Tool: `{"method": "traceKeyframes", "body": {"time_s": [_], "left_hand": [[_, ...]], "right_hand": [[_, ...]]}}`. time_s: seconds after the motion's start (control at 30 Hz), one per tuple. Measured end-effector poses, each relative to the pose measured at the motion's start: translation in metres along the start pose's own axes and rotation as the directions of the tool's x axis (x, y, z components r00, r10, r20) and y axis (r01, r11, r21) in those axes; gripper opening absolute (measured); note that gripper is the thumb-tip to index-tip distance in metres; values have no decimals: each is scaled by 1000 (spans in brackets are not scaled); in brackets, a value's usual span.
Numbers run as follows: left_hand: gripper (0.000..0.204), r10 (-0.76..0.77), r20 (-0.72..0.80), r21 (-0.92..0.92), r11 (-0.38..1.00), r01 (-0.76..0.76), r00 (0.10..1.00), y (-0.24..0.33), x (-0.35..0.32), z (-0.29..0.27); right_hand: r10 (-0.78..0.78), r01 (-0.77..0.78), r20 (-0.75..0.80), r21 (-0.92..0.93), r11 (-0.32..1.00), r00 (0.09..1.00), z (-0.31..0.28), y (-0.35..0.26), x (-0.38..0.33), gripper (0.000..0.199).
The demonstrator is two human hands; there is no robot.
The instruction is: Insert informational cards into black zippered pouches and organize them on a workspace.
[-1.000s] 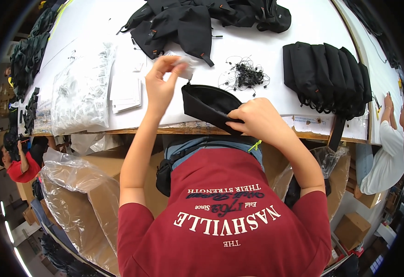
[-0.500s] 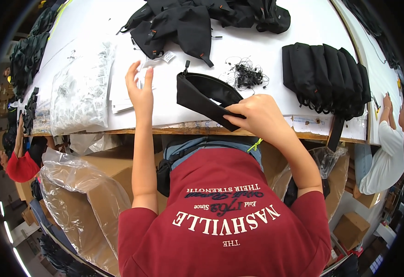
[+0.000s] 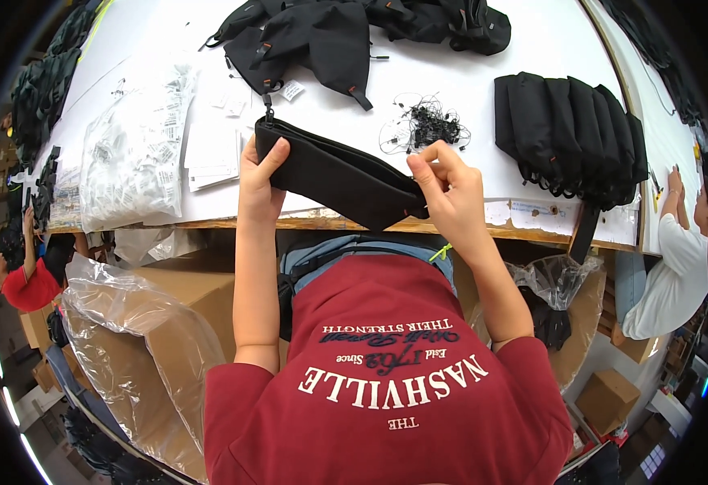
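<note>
A black fabric zip pouch (image 3: 342,174) hangs tilted between my two hands, above the table's near edge. Its top is partly open, and a zip pull (image 3: 268,105) sticks up at the left end. My left hand (image 3: 262,182) grips that end, thumb on the near face and fingers behind, out of sight. My right hand (image 3: 451,194) is closed at the other end, thumb and forefinger pinched together by the upper edge; the exact spot they hold is hard to see. Just beyond my right hand lies a tangle of thin black cords (image 3: 433,125).
Black pouches (image 3: 313,40) lie heaped at the far side, and several stand in a row (image 3: 564,133) at right. A clear bag of white tags (image 3: 131,153) and white sheets (image 3: 212,158) are at left. Plastic-lined cartons (image 3: 143,323) stand below; people work at both sides.
My left hand has come over to the pouch and taken its left end. The pouch has shifted left and its opening has narrowed. My right hand has changed its hold at the right end.
</note>
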State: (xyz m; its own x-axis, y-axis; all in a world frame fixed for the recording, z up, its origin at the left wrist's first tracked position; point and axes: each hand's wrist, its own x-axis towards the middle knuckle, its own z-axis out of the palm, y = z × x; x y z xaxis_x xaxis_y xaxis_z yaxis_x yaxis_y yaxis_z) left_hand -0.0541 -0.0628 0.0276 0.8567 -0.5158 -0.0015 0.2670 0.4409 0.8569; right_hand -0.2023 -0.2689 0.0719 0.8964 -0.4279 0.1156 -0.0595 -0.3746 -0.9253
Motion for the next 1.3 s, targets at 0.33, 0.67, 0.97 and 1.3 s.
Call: {"method": "traceKeyframes", "body": {"time_s": [0.33,0.67,0.97,1.3], "left_hand": [[27,49,22,-77,996,-48,999,9,4,8],[34,97,80,-107,990,-89,992,20,5,1],[32,67,65,-60,996,-63,996,17,6,1],[36,-174,189,40,985,170,966,11,-3,31]], "right_hand": [[126,-258,389,311,915,913,-16,1,-8,25],[70,-147,430,149,978,900,-30,-10,-10,35],[-18,-115,511,228,967,859,-35,4,-10,37],[-261,236,295,121,964,919,-33,-25,20,31]]}}
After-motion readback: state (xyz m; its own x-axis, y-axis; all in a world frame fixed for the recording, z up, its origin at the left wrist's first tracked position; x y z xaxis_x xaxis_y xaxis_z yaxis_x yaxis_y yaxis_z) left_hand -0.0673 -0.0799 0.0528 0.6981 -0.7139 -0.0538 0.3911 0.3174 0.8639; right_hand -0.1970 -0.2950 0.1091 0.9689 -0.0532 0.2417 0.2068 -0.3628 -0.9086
